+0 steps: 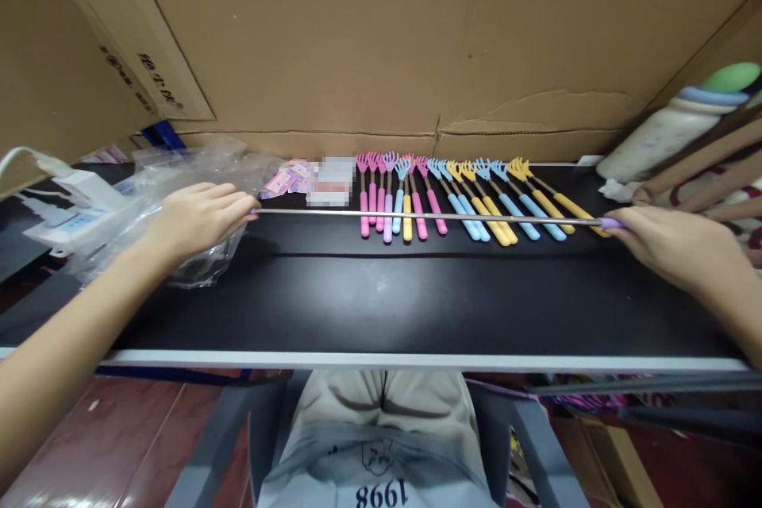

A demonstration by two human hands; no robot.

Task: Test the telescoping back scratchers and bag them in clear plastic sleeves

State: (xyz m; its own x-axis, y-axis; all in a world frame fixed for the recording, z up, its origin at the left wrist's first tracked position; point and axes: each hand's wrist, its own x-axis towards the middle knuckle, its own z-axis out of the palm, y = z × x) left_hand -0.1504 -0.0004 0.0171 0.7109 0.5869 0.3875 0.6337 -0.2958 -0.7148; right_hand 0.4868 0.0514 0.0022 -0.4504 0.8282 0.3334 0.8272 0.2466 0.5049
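Observation:
A telescopic back scratcher (333,213), its thin metal rod drawn out long, stretches level across the view above the table. My left hand (205,214) is closed round its left end, where only a bit of purple shows. At the other end, my right hand (672,242) grips the purple handle. Behind the rod lies a row of short back scratchers with claw-shaped heads: pink (364,198), purple (389,206), blue (461,214) and yellow (539,194). Their heads point to the cardboard and their handles toward me.
Clear plastic bags (208,167) lie at the left, beside a white power strip (77,214) with plugs. Small printed cards (291,177) sit left of the row. Cardboard (357,40) walls the back. A white bottle (667,135) with a green top leans at the right.

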